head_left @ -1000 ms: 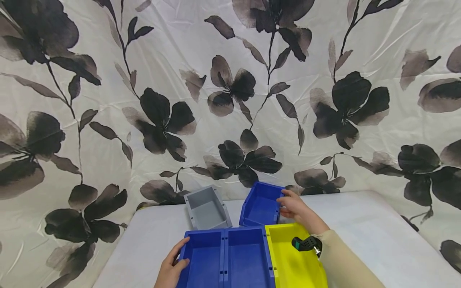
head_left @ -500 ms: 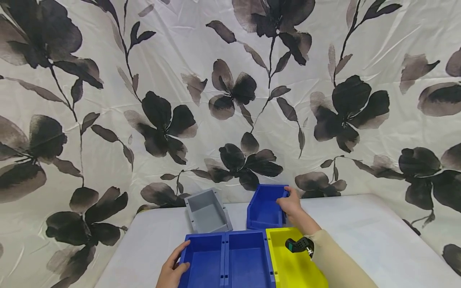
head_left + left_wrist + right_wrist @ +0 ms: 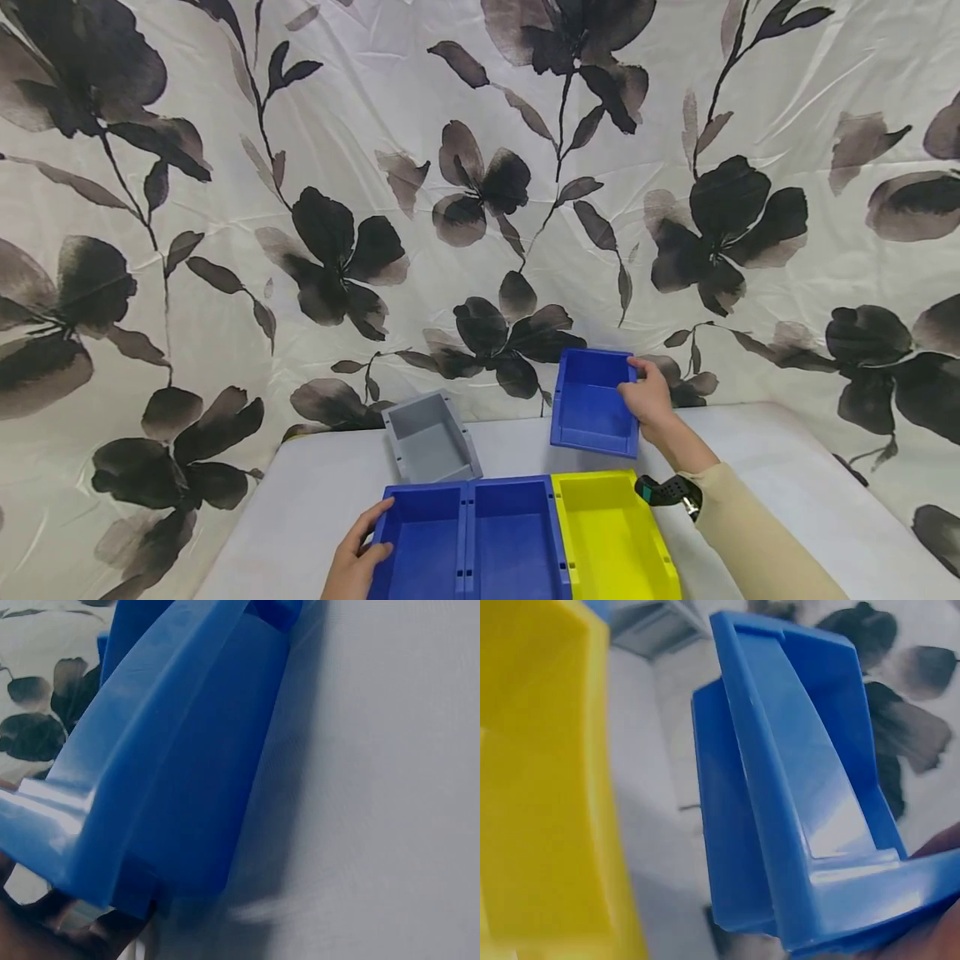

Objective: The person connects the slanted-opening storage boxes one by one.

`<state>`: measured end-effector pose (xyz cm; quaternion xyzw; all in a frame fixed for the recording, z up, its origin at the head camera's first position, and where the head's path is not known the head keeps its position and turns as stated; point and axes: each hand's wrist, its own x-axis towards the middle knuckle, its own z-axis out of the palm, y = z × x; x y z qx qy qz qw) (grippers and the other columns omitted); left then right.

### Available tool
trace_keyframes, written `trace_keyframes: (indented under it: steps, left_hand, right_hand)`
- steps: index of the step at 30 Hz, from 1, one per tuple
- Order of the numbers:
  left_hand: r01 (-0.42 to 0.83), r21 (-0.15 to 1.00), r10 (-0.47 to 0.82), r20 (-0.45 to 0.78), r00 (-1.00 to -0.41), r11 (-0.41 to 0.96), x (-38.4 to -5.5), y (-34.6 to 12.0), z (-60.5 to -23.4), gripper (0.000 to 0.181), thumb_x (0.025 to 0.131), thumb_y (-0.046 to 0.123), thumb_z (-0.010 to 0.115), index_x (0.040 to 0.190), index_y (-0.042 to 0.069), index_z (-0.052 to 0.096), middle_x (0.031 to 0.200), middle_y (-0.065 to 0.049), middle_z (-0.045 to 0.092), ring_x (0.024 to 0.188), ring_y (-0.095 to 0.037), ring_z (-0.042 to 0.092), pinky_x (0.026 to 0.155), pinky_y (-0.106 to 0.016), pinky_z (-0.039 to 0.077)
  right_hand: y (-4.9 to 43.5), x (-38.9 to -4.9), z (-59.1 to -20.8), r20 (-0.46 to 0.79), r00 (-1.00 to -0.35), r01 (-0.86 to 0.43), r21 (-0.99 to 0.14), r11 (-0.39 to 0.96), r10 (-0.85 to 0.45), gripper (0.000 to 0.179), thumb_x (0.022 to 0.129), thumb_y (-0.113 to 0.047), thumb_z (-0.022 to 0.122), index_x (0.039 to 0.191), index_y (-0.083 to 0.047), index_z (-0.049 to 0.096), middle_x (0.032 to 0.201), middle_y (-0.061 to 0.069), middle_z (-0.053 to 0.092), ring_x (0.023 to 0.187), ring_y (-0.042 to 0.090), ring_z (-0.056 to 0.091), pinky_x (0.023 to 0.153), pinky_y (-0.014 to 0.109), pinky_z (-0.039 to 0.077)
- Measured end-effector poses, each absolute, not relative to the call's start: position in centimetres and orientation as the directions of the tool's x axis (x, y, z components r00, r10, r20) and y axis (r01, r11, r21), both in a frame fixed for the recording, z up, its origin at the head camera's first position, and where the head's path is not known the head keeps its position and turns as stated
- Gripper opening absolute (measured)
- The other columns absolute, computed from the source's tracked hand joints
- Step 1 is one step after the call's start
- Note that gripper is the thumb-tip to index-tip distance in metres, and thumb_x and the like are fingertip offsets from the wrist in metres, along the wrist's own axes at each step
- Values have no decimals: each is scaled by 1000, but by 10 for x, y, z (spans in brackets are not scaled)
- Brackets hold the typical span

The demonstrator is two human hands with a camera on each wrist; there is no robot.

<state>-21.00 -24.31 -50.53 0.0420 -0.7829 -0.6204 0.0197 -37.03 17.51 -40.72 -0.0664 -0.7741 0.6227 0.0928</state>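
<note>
White table (image 3: 787,467), pushed against a cream cloth backdrop (image 3: 225,125) printed with big dark flowers; the cloth fills the whole background.

On the table, near edge: a row of three bins touching side by side: two blue bins (image 3: 472,537) on the left and middle, a yellow bin (image 3: 611,537) on the right. Behind the row, a grey bin (image 3: 431,437) sits angled, near the backdrop.

Right hand (image 3: 648,398): fingers curled over the right rim of a separate blue bin (image 3: 595,402), gripping it. That bin is lifted and tilted, open side toward the camera, above the table behind the yellow bin, well apart from the grey one. Right wrist view shows the same bin (image 3: 802,787) close up, with the yellow bin (image 3: 547,787) at left. A dark wrist device (image 3: 670,490) on a beige sleeve (image 3: 757,542).

Left hand (image 3: 356,558): fingers narrow, thumb over the left wall of the leftmost blue bin, other fingers outside it, holding the wall. Left wrist view shows only that blue wall (image 3: 172,765) and the table (image 3: 390,787); fingers barely visible there.
</note>
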Motion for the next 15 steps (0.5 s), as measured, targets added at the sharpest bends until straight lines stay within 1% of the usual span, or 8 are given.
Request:
trace_keyframes:
  steps: [1, 4, 7, 11, 15]
  left_hand:
    - [-46, 969, -101, -22, -995, 242, -210, -243, -503, 59, 86, 0, 53, 145, 6, 44, 139, -32, 41, 109, -43, 57, 74, -49, 52]
    - [-69, 960, -117, -38, -992, 272, -211, -244, -497, 58, 87, 2, 53, 144, 6, 44, 139, -30, 41, 111, -44, 55, 74, -49, 52]
    - [-84, 954, -137, -46, -990, 287, -211, -245, -493, 59, 88, 3, 52, 146, 7, 41, 143, -29, 37, 115, -46, 53, 74, -48, 52]
    - [-60, 954, -147, -17, -989, 295, -209, -246, -490, 61, 88, 0, 50, 148, 3, 36, 145, -31, 33, 116, -48, 52, 74, -48, 53]
    - [-51, 954, -150, -6, -989, 295, -207, -245, -493, 62, 87, -3, 50, 147, -1, 35, 145, -34, 31, 115, -49, 52, 72, -48, 54]
  right_hand:
    - [180, -368, -403, 66, -978, -23, -977, 214, 198, 64, 85, 5, 47, 147, -1, 33, 131, 27, 44, 101, 33, 50, 81, 39, 45]
    - [194, -358, -390, 69, -990, -42, -977, 209, 122, 65, 87, 3, 46, 150, -2, 30, 131, 28, 44, 102, 36, 52, 76, 37, 49]
    - [207, -346, -378, 57, -997, -46, -979, 197, 49, 65, 89, 0, 44, 152, -5, 27, 137, 29, 40, 108, 41, 50, 77, 40, 49]
    - [223, -330, -369, 44, -999, -47, -976, 213, -18, 65, 91, -3, 44, 153, -7, 25, 144, 30, 33, 117, 45, 44, 81, 44, 47]
    - [241, -313, -369, 36, -999, -43, -970, 240, -33, 65, 91, -3, 44, 153, -8, 24, 142, 31, 34, 116, 47, 45, 79, 43, 48]
